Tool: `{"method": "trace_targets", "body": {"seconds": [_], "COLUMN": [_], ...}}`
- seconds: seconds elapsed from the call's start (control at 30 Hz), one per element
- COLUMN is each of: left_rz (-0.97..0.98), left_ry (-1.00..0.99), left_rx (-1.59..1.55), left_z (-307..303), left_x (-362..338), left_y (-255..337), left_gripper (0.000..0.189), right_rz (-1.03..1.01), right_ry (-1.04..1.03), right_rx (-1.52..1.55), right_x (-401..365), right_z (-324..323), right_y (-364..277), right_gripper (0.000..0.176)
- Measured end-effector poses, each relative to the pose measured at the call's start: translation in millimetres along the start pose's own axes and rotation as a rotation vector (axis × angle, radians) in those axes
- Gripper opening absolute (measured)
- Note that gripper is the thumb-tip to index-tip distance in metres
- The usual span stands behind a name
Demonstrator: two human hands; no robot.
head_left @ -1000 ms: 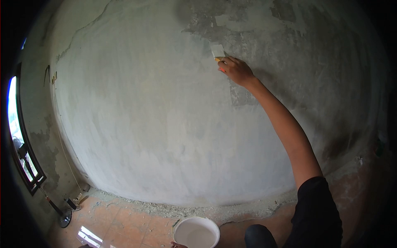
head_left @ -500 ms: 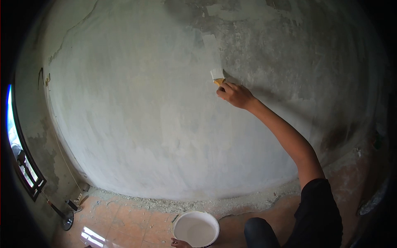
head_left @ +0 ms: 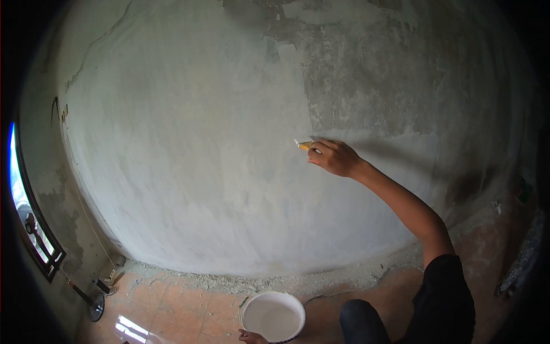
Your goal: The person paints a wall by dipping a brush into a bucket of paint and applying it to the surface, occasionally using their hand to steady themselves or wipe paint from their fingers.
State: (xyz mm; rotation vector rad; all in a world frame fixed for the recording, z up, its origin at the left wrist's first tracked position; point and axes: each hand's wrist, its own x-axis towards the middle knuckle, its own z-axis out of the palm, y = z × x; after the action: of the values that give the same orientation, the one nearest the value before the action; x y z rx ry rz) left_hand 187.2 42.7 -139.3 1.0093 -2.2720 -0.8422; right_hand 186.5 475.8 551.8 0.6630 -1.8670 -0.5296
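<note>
My right hand (head_left: 338, 158) is closed round the yellow handle of a paintbrush (head_left: 305, 145), its pale bristles against the wall. Around it the wall (head_left: 217, 143) carries a whitish coat on the left and below, while a darker grey bare patch (head_left: 366, 86) lies up and to the right. At the bottom of the view my left hand (head_left: 252, 337) grips the near left rim of a white bucket (head_left: 301, 312), which holds a pale liquid. Part of that hand is cut off by the frame's edge.
Crumbled plaster (head_left: 240, 283) lies along the foot of the wall, on orange floor tiles (head_left: 177, 304). A black fan (head_left: 96, 308) stands at the left, below a dark-framed window (head_left: 37, 229). My bent knee (head_left: 362, 324) is right of the bucket.
My right hand has moved the paintbrush down the wall, and the brush has turned so its bristles show edge-on. My left hand stays at the bucket.
</note>
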Motion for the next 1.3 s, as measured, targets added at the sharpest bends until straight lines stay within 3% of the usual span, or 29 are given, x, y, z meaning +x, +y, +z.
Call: {"method": "trace_targets", "body": {"seconds": [0.1, 0.17, 0.2, 0.3, 0.43, 0.63, 0.77, 0.83, 0.9, 1.0, 1.23, 1.3], "left_rz": [0.155, -0.034, -0.217, -0.369, -0.396, -0.405, -0.364, -0.353, -0.346, -0.328, -0.298, -0.300], "left_ry": [0.005, -0.010, -0.022, -0.023, -0.043, -0.143, -0.142, -0.139, -0.135, -0.132, -0.120, -0.118], "left_rx": [0.204, -0.006, -0.216, -0.169, -0.260, -0.233, -0.242, -0.244, -0.251, -0.256, -0.259, -0.264], "left_z": [-18, -18, -14, -41, -80, -91, -78, -70, -61, -51, -32, -28], "left_x": [-8, -4, -3, -7, -13, -13, -8, -7, -8, -6, -2, -2], "left_y": [17, 20, 20, 44, 72, 83, 73, 68, 63, 57, 42, 42], "left_gripper": [0.040, 0.043, 0.047, 0.053, 0.053, 0.041, 0.042, 0.043, 0.043, 0.044, 0.047, 0.047], "right_rz": [0.071, 0.094, 0.099, 0.129, 0.114, 0.056, 0.050, 0.047, 0.069, 0.113, 0.050, 0.080], "right_ry": [-0.005, 0.106, 0.150, 0.239, 0.334, 0.227, 0.137, -0.126, -0.074, 0.161, 0.130, -0.153], "right_rx": [-0.003, -0.070, -0.105, -0.218, -0.349, -0.405, -0.196, -0.126, -0.085, -0.136, -0.142, -0.051], "right_x": [23, 51, 67, 114, 159, 169, 146, 143, 148, 166, 169, 160], "right_z": [-13, -19, -24, -30, -18, 4, 1, -11, -25, -35, -14, -28], "right_y": [22, 44, 55, 87, 121, 125, 97, 88, 91, 107, 122, 104], "right_gripper": [0.014, 0.012, 0.011, 0.009, 0.008, 0.004, 0.009, 0.012, 0.013, 0.014, 0.013, 0.013]}}
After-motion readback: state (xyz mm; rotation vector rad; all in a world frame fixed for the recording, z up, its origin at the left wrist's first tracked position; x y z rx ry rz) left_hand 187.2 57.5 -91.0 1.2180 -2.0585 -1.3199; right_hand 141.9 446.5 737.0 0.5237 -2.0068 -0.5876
